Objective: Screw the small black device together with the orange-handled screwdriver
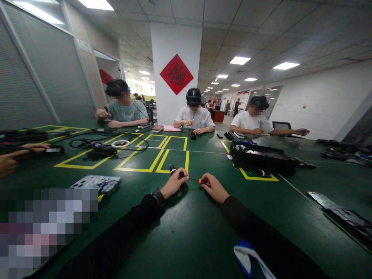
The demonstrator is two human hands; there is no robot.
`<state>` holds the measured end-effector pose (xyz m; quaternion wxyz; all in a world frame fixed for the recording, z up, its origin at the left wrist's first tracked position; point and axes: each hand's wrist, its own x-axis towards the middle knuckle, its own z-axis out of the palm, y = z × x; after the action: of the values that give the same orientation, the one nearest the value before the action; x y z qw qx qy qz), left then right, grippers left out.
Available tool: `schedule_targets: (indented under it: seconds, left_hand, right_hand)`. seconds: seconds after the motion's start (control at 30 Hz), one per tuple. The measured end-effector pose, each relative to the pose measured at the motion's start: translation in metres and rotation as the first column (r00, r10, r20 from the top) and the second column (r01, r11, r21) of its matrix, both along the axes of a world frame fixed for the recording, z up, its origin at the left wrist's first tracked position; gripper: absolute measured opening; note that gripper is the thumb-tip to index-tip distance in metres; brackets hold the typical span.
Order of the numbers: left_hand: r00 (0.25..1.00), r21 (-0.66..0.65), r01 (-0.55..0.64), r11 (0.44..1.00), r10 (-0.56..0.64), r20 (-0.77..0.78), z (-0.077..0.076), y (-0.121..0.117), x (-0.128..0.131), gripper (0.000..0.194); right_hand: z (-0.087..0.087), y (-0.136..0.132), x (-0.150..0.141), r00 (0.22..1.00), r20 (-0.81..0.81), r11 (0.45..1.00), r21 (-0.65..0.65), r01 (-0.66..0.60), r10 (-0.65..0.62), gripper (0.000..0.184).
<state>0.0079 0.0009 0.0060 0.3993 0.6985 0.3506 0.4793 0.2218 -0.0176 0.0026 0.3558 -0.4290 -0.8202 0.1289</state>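
My left hand (172, 185) is closed around a black cylindrical device (173, 169) with a pale ring near one end. The fingers cover most of it, so its exact kind is hidden. My right hand (216, 189) grips the black-and-orange handle of a screwdriver (200, 181). Its thin shaft points left, and the tip reaches the device by the left fingers; whether it sits in a screw is too small to tell. Both hands are over the green table (192, 232), between my dark sleeves.
At right lies a black open case (261, 157), with a small black cylinder (264, 173) before it. A clear-topped box (97, 183) and a white tape roll (120, 143) are left. A blue-white strap (247, 257) lies near me. Several people sit around; another person's hand (11, 159) reaches in left.
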Motion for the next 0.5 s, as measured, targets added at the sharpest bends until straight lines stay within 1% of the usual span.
schedule_targets:
  seconds: [0.13,0.27,0.5]
  left_hand:
    - [1.0,0.002,-0.002,1.0,0.002,0.003,0.0001,0.0004,0.0002,0.011]
    - [1.0,0.021,0.011,1.0,-0.011,0.004,-0.0023,0.0018,0.0001,0.012]
    - [1.0,0.032,0.029,0.999,-0.029,-0.006,-0.0051,0.0028,-0.0014,0.017]
  right_hand:
    - [0.0017,-0.0006,-0.0007,1.0,0.001,1.0,-0.019,0.009,-0.009,0.018]
    - [0.0027,-0.0004,0.0007,0.999,0.008,0.999,-0.008,-0.044,0.044,0.018]
    - [-0.0002,0.0003,0.0022,0.997,-0.062,0.999,-0.026,-0.043,0.041,0.02]
